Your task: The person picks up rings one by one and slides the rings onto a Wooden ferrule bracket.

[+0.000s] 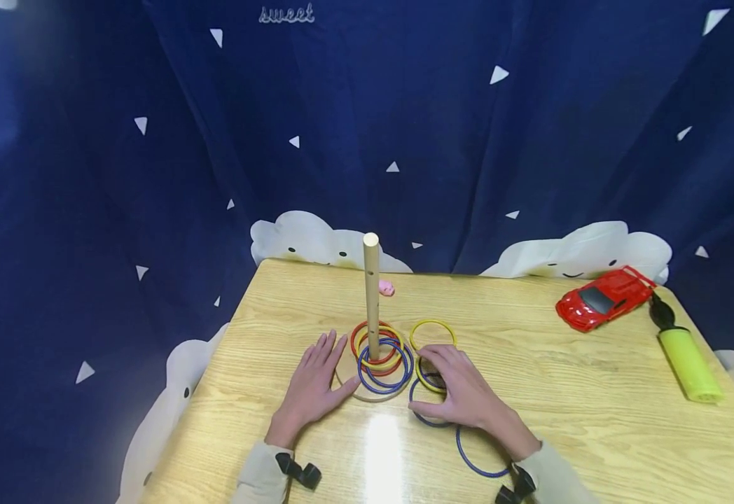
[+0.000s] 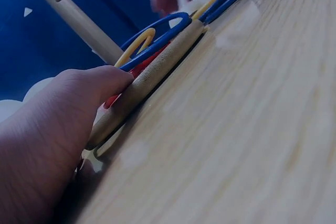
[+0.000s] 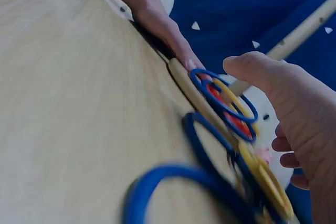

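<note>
A wooden peg (image 1: 372,301) stands upright on a round wooden base (image 1: 373,399). Red, yellow and blue rings (image 1: 379,386) lie loosely stacked around its foot. My left hand (image 1: 316,381) rests along the base's left edge with fingers extended, its thumb (image 2: 113,80) at the rim beside the rings. Just right of the base, my right hand (image 1: 458,388) hovers over loose rings, thumb apart from the bent fingers and nothing between them. Under it lie a yellow ring (image 1: 422,378) and a blue ring (image 1: 412,402), partly hidden by the hand.
Another yellow ring (image 1: 433,321) lies behind my right hand, and a blue ring (image 1: 473,467) near its wrist. A small pink object (image 1: 386,288) sits behind the peg. At the right are a red toy car (image 1: 606,297) and a yellow-green cylinder (image 1: 690,365) with a black end.
</note>
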`<state>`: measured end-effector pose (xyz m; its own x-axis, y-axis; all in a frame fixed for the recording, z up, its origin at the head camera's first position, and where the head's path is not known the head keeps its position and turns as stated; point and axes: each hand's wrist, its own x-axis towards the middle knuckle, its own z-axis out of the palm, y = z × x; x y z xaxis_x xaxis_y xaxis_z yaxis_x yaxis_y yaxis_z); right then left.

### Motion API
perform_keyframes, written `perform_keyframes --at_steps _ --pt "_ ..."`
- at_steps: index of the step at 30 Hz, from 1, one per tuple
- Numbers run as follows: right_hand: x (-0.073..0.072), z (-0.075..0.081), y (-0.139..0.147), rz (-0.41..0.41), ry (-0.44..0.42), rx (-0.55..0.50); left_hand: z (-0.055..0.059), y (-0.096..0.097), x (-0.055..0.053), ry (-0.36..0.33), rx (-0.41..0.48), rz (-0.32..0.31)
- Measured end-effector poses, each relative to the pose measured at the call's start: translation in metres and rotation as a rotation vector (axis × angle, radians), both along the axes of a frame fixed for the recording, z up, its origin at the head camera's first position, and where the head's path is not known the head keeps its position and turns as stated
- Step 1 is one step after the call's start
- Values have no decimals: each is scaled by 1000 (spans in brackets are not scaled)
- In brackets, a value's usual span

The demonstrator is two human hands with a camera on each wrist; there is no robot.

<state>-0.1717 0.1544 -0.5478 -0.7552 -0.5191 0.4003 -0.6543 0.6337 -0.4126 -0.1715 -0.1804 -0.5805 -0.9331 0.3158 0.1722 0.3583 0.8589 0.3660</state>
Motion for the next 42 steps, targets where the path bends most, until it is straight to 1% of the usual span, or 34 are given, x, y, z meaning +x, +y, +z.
perform_keyframes --at_steps 5,7,10,12,14,16,19,23,25,27,31,34,37,42 --pt "30 -9 35 -93 -28 -9 -1 0 -1 -14 15 -3" --pt "41 -13 46 -123 -28 -17 -3 0 -1 -6 19 -4" --pt "55 -16 60 -152 -5 -59 -4 -1 -1 -1 18 -11" --pt "61 -16 66 -159 16 -91 -5 -1 -2 5 21 -12" --pt "64 -14 70 -163 31 -113 -5 -2 -2 6 28 -8" --pt "66 -12 73 -179 21 -116 -4 -2 -2 11 43 -6" --pt "71 -13 77 -226 -27 -104 -5 -1 -2 14 52 -11" --pt "81 -21 81 -270 -84 -70 -6 0 -1 19 46 -18" --pt "85 -24 82 -271 -90 -52 -6 0 -1 21 42 -14" --pt "88 -26 83 -264 -77 -34 -6 0 -1 20 35 -9" --pt "93 -28 87 -233 -43 0 -4 0 -1 5 28 -10" --pt "96 -28 91 -210 -33 24 -4 0 -1 -3 23 -14" --pt "98 -29 94 -195 -42 31 -5 -1 -1 -4 23 -13" --pt "98 -28 96 -208 -57 25 -5 -1 -2 -11 25 -8"
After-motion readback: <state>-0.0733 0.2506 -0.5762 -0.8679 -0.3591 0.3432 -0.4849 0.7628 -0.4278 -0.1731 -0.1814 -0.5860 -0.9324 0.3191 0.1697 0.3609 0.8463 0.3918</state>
